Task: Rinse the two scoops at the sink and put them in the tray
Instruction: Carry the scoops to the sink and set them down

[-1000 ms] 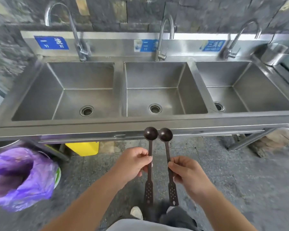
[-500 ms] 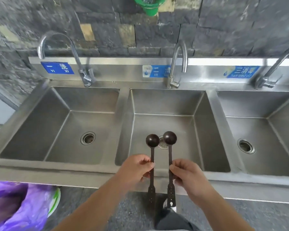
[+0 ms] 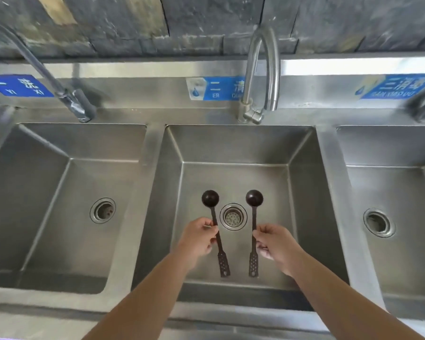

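Two dark scoops, we count: left scoop (image 3: 216, 231) pinched in our left hand (image 3: 199, 239), right scoop (image 3: 253, 229) in our right hand (image 3: 277, 244), both over the middle basin (image 3: 233, 148) of three.

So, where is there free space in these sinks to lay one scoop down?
The left basin and right basin are bare apart from their drains. In the middle basin, the floor between the back wall and the scoop bowls is free. Around its drain it is crowded: left scoop, right scoop, left hand and right hand.
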Action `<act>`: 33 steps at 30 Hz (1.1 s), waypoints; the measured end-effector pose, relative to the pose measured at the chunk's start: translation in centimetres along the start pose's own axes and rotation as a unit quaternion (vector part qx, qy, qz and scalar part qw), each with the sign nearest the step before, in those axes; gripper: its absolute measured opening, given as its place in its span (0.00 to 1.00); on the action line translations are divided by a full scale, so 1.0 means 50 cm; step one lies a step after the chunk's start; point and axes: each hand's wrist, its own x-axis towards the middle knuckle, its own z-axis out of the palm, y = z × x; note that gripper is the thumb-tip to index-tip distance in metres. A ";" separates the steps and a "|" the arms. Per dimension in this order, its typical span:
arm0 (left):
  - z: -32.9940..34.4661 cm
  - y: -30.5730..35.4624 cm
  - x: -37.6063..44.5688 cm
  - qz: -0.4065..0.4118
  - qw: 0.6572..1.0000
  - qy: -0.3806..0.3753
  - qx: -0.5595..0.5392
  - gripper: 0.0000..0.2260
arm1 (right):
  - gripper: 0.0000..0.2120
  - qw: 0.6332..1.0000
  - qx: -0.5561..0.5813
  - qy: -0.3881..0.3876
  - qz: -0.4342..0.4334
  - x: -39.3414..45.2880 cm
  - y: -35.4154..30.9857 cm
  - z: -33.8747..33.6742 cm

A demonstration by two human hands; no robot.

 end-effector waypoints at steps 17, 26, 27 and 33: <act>0.025 -0.206 0.408 -0.063 0.991 0.053 0.103 0.09 | 0.14 0.987 -0.076 0.115 0.083 0.366 0.189 -0.061; 0.044 -0.270 0.452 -0.071 0.989 0.056 0.122 0.10 | 0.16 0.979 -0.110 0.131 0.109 0.420 0.238 -0.046; 0.046 -0.272 0.454 -0.069 0.989 0.059 0.118 0.09 | 0.16 0.978 -0.114 0.137 0.111 0.422 0.241 -0.045; 0.048 -0.279 0.451 -0.047 0.977 0.102 0.183 0.06 | 0.10 0.966 -0.157 0.180 0.096 0.419 0.256 -0.053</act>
